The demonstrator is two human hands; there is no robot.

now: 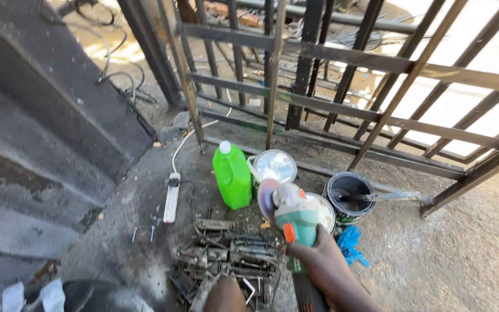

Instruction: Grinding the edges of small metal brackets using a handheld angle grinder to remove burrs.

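Now, head view: right hand clenched around green angle grinder, disc raised just above paint cans on the floor, green jug beside. Left hand out of sight. Carrying step, by the look of it; next calls for steady aim toward metal gate frame, clear of power strip and scrap hinges.

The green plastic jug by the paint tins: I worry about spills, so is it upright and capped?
Upright and capped: the green plastic jug stands on its base on the ground, white cap on top.
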